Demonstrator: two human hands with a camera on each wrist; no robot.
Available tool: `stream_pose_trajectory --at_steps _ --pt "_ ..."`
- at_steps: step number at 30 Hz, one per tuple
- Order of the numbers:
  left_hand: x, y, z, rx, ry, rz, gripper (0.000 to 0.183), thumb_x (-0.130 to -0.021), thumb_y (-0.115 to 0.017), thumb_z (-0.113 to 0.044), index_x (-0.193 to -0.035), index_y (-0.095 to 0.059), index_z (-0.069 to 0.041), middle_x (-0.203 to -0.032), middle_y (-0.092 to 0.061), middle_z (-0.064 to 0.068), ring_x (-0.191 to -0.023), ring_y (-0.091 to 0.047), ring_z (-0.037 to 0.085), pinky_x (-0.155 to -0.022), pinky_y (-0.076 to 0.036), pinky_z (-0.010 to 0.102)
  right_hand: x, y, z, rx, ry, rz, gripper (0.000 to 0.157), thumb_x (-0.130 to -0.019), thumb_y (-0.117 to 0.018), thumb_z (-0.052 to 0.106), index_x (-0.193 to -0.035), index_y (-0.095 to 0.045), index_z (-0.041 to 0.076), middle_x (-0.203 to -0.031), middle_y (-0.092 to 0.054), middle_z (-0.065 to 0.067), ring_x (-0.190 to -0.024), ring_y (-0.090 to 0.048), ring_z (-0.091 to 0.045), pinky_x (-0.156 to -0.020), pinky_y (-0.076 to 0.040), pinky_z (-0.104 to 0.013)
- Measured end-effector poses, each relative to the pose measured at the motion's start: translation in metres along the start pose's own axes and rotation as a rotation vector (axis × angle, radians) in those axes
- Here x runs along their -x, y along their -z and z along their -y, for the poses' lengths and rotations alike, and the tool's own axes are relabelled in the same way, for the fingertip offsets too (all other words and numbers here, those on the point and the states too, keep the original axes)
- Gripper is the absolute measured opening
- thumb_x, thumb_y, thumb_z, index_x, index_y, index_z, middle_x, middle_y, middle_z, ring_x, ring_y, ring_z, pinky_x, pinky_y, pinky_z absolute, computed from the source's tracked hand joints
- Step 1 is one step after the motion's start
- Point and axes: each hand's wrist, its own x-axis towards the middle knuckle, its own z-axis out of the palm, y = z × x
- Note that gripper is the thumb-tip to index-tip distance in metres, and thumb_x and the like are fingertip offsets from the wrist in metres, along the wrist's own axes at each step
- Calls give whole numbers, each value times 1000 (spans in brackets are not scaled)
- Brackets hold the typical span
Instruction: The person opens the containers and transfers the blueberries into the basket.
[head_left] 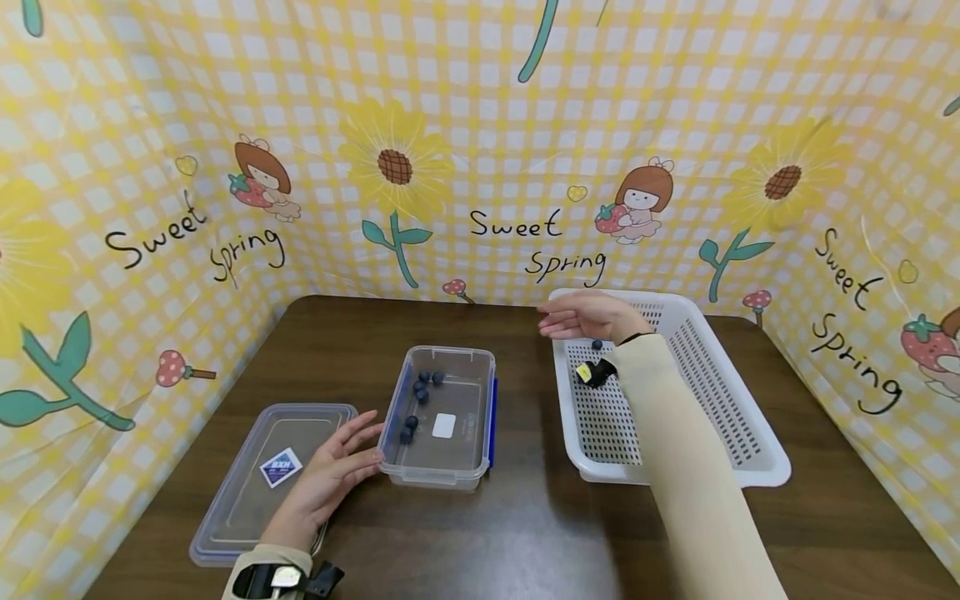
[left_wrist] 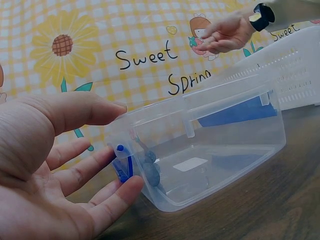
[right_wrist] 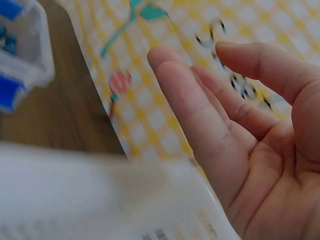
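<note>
A clear plastic container [head_left: 465,387] stands in the middle of the table with several blueberries [head_left: 422,397] along its left side. My left hand [head_left: 333,471] is at the container's left wall, its fingers extended near the blue latch [left_wrist: 123,167] and its thumb by the rim. Over the far left part of a white perforated basket [head_left: 742,425] hovers my right hand [head_left: 592,317]. Its fingers are loosely extended, and nothing shows in them in the right wrist view. One blueberry [head_left: 597,344] is visible in the basket below that hand; the forearm hides part of the basket.
A clear lid [head_left: 247,492] with a blue and white sticker lies on the left, partly under the left hand and wrist. The dark wooden table [head_left: 517,533] backs onto a yellow checked cloth [head_left: 480,150], which also rises along both sides.
</note>
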Motion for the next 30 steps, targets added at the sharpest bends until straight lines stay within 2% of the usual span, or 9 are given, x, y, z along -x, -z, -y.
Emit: stream_pose_trajectory --at_steps 6,10,14,17,22,30 --pt "0 1 -1 1 -3 1 57 -93 -60 8 -144 -45 -13 -126 -57 -3 -93 -62 12 -82 -53 27 -13 -43 0 36 15 86 37 -103 -52 5 -136 -50 -11 -97 -70 -18 -87 -71 -25 -83 -57 -37" --pt "0 0 0 -4 -4 -2 59 -93 -60 8 -146 -42 -11 -125 -57 -3 -94 -61 13 -82 -53 28 -22 -65 -8 59 1 126 37 -103 -51 4 -136 -50 -13 -95 -71 -18 -83 -71 -25 -81 -58 -37" --pt "0 -1 0 -11 -4 -4 60 -93 -60 8 -147 -41 -10 -127 -56 -2 -95 -61 14 -82 -53 29 -31 -84 -23 75 -33 171 37 -103 -51 4 -136 -50 -14 -94 -71 -19 -80 -71 -24 -78 -58 -36" --pt "1 -1 0 -11 -2 0 59 -94 -60 7 -146 -44 -14 -127 -56 -2 -97 -60 15 -83 -53 29 -38 -98 -33 100 -62 206 38 -103 -52 5 -135 -50 -15 -94 -71 -19 -78 -72 -23 -77 -58 -36" --pt "2 1 -1 -2 -25 0 56 -93 -60 8 -142 -49 -17 -125 -59 -5 -96 -62 15 -82 -53 28 -45 -119 -39 168 -74 263 39 -102 -54 5 -134 -49 -16 -95 -71 -20 -77 -71 -22 -75 -59 -35" --pt "1 1 1 11 -39 22 55 -93 -59 9 -140 -51 -19 -124 -60 -6 -96 -63 14 -82 -53 28 -52 -145 -48 220 -119 263 39 -99 -56 2 -132 -50 -18 -87 -69 -20 -70 -70 -23 -66 -59 -32"
